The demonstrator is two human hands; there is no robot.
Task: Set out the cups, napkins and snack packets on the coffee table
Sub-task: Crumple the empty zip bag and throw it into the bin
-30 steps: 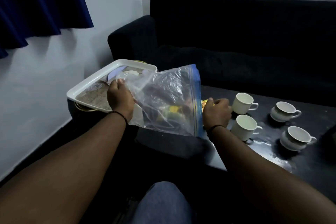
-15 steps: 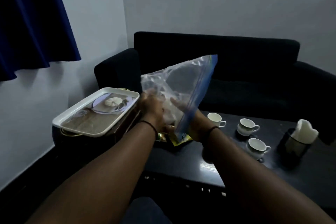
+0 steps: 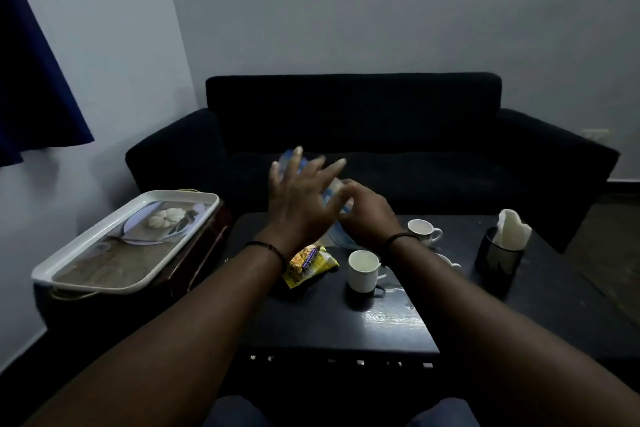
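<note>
Left hand: left hand (image 3: pixel 298 198), centre of the frame, raised over the far edge of the table; fingers (image 3: pixel 297 158) spread and straight, blurred; palm lies against the plastic bag.
Right hand: right hand (image 3: pixel 367 210), just right of the left hand and touching it; fingers curled in toward the bag; whether they actually pinch the plastic is hidden by the left hand, so cannot tell.
Plastic bag: clear plastic bag (image 3: pixel 334 189) with a blue strip, mostly covered by both hands; a fold of it (image 3: pixel 337 239) shows below the right wrist, hanging down to the table.
Snack packet: yellow snack packet (image 3: pixel 308 263) lies flat on the coffee table (image 3: pixel 346 319), just below the left wrist, left of the near cup.
Cups: white near cup (image 3: pixel 363 270) upright at centre of the table; second cup (image 3: pixel 423 230) further back, right of the right wrist; a third cup (image 3: pixel 448 262) mostly hidden behind the right forearm.
Napkins: white napkins (image 3: pixel 510 229) stand in a dark holder (image 3: pixel 498 262) at the right side of the table.
Tray: white tray (image 3: pixel 69 267) at left of the frame, on a dark stand beside the table; printed picture on its floor.
Background: dark sofa (image 3: pixel 353 121) behind the table; blue curtain (image 3: pixel 31 87) at upper left.
Wrists: a dark band on each wrist.
</note>
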